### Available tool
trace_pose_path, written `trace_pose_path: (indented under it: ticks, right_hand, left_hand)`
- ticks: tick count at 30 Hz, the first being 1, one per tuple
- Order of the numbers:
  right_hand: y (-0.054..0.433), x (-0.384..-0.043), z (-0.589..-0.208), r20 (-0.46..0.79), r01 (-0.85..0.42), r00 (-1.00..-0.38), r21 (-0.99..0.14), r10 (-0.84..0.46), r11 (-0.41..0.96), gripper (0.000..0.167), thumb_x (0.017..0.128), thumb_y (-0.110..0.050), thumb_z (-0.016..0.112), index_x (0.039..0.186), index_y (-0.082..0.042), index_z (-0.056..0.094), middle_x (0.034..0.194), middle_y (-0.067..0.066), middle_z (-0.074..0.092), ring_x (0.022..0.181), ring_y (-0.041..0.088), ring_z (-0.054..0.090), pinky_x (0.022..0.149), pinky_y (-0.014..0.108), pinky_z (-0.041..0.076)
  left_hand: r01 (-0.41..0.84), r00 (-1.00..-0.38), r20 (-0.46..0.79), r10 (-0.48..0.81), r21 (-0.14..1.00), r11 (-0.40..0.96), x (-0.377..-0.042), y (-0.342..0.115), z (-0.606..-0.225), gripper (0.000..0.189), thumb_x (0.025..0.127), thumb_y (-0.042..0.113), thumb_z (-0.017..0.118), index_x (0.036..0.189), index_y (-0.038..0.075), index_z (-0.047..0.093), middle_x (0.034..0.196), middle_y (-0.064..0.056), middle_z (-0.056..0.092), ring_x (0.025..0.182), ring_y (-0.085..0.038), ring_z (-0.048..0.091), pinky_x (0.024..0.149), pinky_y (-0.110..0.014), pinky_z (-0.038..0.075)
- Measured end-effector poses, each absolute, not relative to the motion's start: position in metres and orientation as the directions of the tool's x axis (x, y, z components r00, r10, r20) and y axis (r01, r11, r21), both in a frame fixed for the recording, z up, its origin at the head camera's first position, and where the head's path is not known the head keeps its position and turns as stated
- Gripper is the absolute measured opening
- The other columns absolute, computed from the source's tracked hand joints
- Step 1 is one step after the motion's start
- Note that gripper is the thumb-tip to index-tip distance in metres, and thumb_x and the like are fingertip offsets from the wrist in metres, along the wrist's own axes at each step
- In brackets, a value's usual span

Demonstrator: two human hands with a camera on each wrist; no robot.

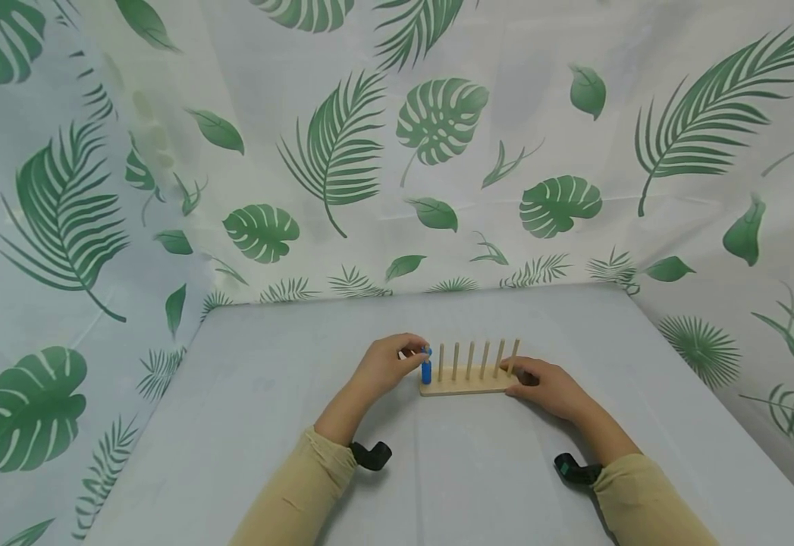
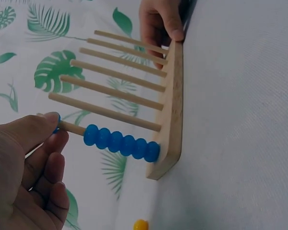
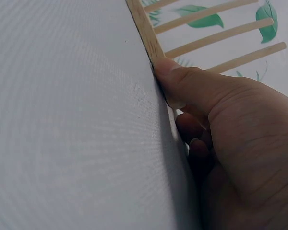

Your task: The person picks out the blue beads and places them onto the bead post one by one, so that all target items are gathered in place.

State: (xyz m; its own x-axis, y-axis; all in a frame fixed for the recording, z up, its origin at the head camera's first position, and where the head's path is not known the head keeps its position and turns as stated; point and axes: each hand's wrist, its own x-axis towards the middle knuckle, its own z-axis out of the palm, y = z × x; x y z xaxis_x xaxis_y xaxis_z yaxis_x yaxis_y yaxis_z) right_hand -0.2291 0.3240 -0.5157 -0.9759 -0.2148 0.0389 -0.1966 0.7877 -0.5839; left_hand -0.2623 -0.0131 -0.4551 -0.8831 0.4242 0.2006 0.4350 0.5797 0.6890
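Observation:
A wooden pegboard stands on the table, with several upright pegs in a row. Several blue beads are stacked at the foot of its leftmost peg. My left hand pinches one more blue bead between thumb and index finger at the top of that same peg, apart from the stack. The other pegs carry no beads. At the board's right end, my right hand grips the wooden base, thumb on its near edge; its other fingers are partly hidden behind.
A yellow-orange round piece shows at the bottom edge of the left wrist view. The white-covered table meets leaf-printed cloth walls at the back and sides. A dark wrist camera sits at each cuff.

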Motion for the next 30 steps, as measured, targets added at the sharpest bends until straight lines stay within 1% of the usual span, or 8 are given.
trace_pose_path:
  ticks: [9, 15, 19, 26, 30]
  right_hand:
    - [0.324, -0.227, -0.514, 0.043, -0.200, -0.976, -0.585, -0.215, 0.786, 0.050, 0.088, -0.040, 0.074, 0.134, -0.025, 0.061, 0.141, 0.016, 0.056, 0.129, 0.042, 0.052, 0.102, 0.061, 0.042]
    - [0.325, -0.228, -0.517, 0.044, -0.200, -0.976, -0.583, -0.215, 0.787, 0.050, 0.088, -0.041, 0.073, 0.134, -0.026, 0.061, 0.141, 0.015, 0.057, 0.128, 0.040, 0.053, 0.101, 0.060, 0.043]
    - [0.325, -0.229, -0.518, 0.045, -0.203, -0.975, -0.587, -0.218, 0.784, 0.051, 0.088, -0.041, 0.073, 0.134, -0.025, 0.061, 0.140, 0.015, 0.057, 0.127, 0.040, 0.054, 0.100, 0.059, 0.044]
    - [0.324, -0.229, -0.517, 0.047, -0.204, -0.975, -0.584, -0.218, 0.786, 0.051, 0.088, -0.040, 0.073, 0.134, -0.025, 0.061, 0.141, 0.016, 0.056, 0.129, 0.041, 0.052, 0.102, 0.060, 0.043]
    - [0.325, -0.228, -0.516, 0.049, -0.204, -0.975, -0.583, -0.216, 0.786, 0.050, 0.088, -0.040, 0.073, 0.134, -0.025, 0.061, 0.142, 0.016, 0.056, 0.129, 0.041, 0.053, 0.101, 0.060, 0.043]
  left_hand:
    - [0.427, -0.884, 0.175, 0.433, 0.680, 0.597, -0.262, -0.013, -0.466, 0.025, 0.094, 0.036, 0.067, 0.115, 0.023, 0.071, 0.100, 0.008, 0.069, 0.090, -0.007, 0.060, 0.072, -0.024, 0.047]
    - [0.443, -0.876, 0.190, 0.443, 0.679, 0.585, -0.264, -0.014, -0.473, 0.025, 0.094, 0.032, 0.069, 0.114, 0.019, 0.072, 0.095, 0.006, 0.067, 0.083, -0.007, 0.056, 0.067, -0.022, 0.046]
    - [0.441, -0.877, 0.194, 0.440, 0.687, 0.577, -0.264, -0.015, -0.477, 0.025, 0.093, 0.032, 0.069, 0.115, 0.019, 0.072, 0.095, 0.006, 0.067, 0.083, -0.007, 0.056, 0.067, -0.022, 0.046]
    - [0.411, -0.893, 0.171, 0.417, 0.688, 0.598, -0.262, -0.023, -0.486, 0.029, 0.095, 0.031, 0.068, 0.122, 0.021, 0.069, 0.097, 0.006, 0.066, 0.084, -0.007, 0.056, 0.069, -0.023, 0.047]
    - [0.397, -0.903, 0.169, 0.395, 0.679, 0.617, -0.264, -0.035, -0.495, 0.027, 0.096, 0.030, 0.066, 0.121, 0.020, 0.069, 0.099, 0.005, 0.067, 0.087, -0.009, 0.056, 0.075, -0.026, 0.048]
